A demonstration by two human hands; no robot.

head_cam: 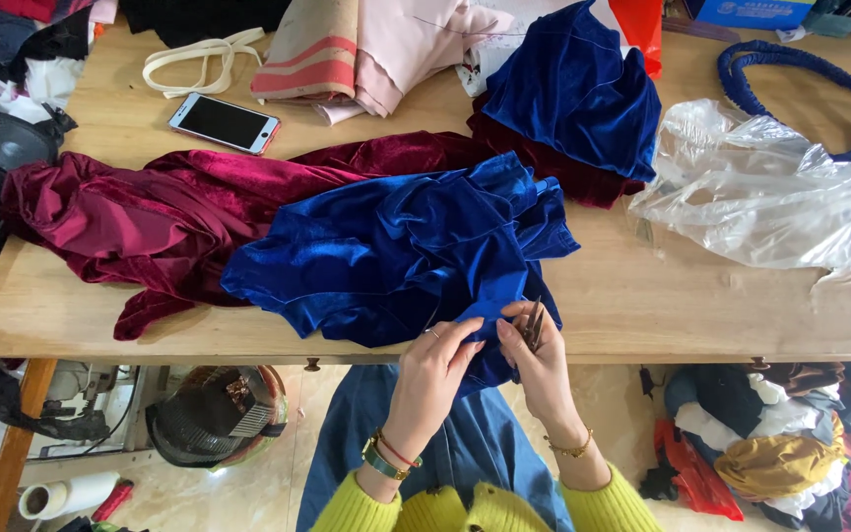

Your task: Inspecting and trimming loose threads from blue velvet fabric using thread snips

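While we lean over the near edge of the wooden table [642, 305], our left hand [435, 369] pinches a fold of the blue velvet cloth [396, 246] between thumb and fingertips. Our right hand [534, 360] is closed around a pair of small thread snips [535, 323], their dark blades pointing up and touching the same hem of the cloth; its fingers also nip the fabric. The blue velvet lies heaped at the table's middle and spills over the edge toward our lap. Under it, to the left, spreads a dark red velvet cloth [130, 217]. A second blue velvet piece [573, 99] sits folded farther back, on more red velvet. A clear plastic bag [770, 197] lies to the right, well apart from our hands, and a phone [224, 122] rests at the back left.
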